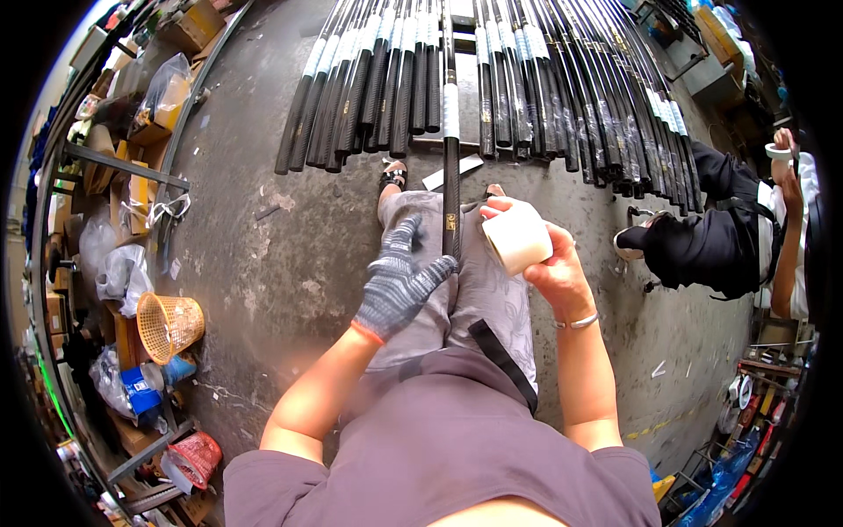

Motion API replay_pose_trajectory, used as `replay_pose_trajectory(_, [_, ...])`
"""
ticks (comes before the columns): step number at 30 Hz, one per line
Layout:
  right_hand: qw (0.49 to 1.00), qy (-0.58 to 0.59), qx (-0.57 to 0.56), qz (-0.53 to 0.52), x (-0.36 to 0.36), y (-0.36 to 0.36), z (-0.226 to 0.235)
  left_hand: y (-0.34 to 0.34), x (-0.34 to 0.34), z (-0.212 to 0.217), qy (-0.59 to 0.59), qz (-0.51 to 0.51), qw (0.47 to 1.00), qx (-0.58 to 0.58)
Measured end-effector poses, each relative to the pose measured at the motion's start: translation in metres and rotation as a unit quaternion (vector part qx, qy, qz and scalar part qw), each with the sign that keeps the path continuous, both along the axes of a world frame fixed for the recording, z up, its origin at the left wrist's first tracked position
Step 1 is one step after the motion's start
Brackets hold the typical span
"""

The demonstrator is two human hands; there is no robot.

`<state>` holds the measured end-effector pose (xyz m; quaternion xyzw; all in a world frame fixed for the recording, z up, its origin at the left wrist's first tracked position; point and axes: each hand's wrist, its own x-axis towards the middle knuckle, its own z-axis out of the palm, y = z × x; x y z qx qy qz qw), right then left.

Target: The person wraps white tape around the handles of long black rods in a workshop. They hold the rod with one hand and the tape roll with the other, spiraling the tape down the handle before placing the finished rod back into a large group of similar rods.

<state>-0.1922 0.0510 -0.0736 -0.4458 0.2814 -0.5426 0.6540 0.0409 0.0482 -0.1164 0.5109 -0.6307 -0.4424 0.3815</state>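
My left hand [402,274], in a grey knitted glove with an orange cuff, is open above my lap. Its fingers are apart, and the thumb points toward the butt end of a black pole [451,189]; whether it touches the pole I cannot tell. This pole has a woven-pattern grip, a gold mark and a white wrapped band, and it lies straight out between my knees. My bare right hand [558,272], with a silver bracelet at the wrist, is closed around a wide cream roll of tape or film [516,239], just right of the pole's end.
Rows of similar black poles [373,97] with white bands extend ahead on both sides. At right, another person [724,220] holds a white roll [778,152]. Along the left stand cluttered shelves, a yellow basket [169,327] and a red basket [195,458].
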Motion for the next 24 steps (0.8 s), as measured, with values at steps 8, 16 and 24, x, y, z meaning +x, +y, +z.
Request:
replay_pose_trajectory(8, [0.979, 0.171, -0.085, 0.071, 0.005, -0.006, 0.017, -0.018, -0.016, 0.076, 0.201, -0.095, 0.974, 0.038])
replay_pose_trajectory(16, [0.960, 0.272, -0.043, 0.048, 0.020, 0.006, 0.028, -0.012, -0.029, 0.067, 0.260, -0.010, 0.965, 0.045])
replay_pose_trajectory(24, [0.957, 0.283, -0.046, 0.044, 0.013, 0.006, 0.017, -0.022, -0.029, 0.048, 0.003, -0.005, 0.976, -0.219])
